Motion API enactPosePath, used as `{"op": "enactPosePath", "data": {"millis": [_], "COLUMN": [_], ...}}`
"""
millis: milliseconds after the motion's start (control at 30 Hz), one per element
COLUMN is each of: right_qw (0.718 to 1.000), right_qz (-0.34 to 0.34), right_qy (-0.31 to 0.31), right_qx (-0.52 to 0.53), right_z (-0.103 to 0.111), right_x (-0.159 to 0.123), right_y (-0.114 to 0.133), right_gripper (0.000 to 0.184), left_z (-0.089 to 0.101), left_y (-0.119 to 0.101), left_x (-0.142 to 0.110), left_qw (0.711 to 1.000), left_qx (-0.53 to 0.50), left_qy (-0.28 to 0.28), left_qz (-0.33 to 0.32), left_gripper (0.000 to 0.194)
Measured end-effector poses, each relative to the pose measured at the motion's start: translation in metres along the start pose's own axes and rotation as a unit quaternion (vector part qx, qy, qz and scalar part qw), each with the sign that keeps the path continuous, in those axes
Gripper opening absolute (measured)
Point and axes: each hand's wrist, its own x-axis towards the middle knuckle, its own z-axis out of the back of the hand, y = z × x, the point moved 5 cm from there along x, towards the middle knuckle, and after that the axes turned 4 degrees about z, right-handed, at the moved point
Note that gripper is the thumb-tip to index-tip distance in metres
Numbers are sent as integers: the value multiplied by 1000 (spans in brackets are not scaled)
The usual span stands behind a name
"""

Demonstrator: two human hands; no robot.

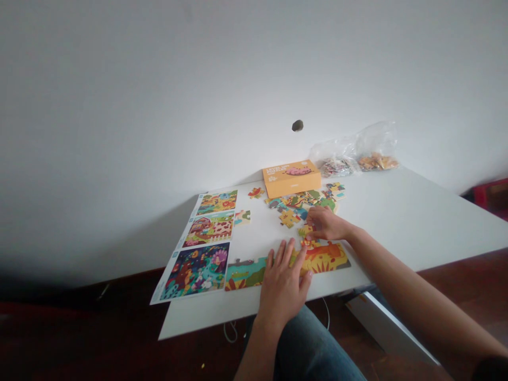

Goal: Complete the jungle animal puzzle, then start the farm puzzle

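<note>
A partly joined jigsaw puzzle [248, 271] lies along the table's front edge, with a green and teal part at left and an orange and yellow part at right. My left hand [282, 280] rests flat on it, fingers spread. Just above the joined row, my right hand [326, 223] pinches a puzzle piece [308, 232], its fingertips near my left index finger. The fingers partly cover that piece. A yellow puzzle piece with a plant shape [289, 218] lies just left of my right hand. Behind it is a pile of loose puzzle pieces [304, 199].
A picture sheet [186, 251] with three scenes lies on the left of the white table [413, 222]. An orange puzzle box [292, 180] stands against the wall, beside two clear bags [377, 159] of pieces. Single pieces lie near the sheet [243, 217] and the box [256, 192].
</note>
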Motion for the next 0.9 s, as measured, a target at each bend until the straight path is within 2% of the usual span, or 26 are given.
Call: {"op": "enactPosePath", "data": {"millis": [467,900], "right_qw": [999,999], "right_qz": [-31,-17], "right_qy": [-2,-4], "right_qx": [-10,-40], "right_z": [-2,-1], "right_x": [0,-2], "right_y": [-1,1], "right_gripper": [38,40], "left_z": [1,1], "left_y": [0,-1], "left_x": [1,0], "left_qw": [1000,1000], "left_qx": [2,-10], "left_qy": [1,-9], "left_qz": [-2,2], "left_gripper": [55,52]}}
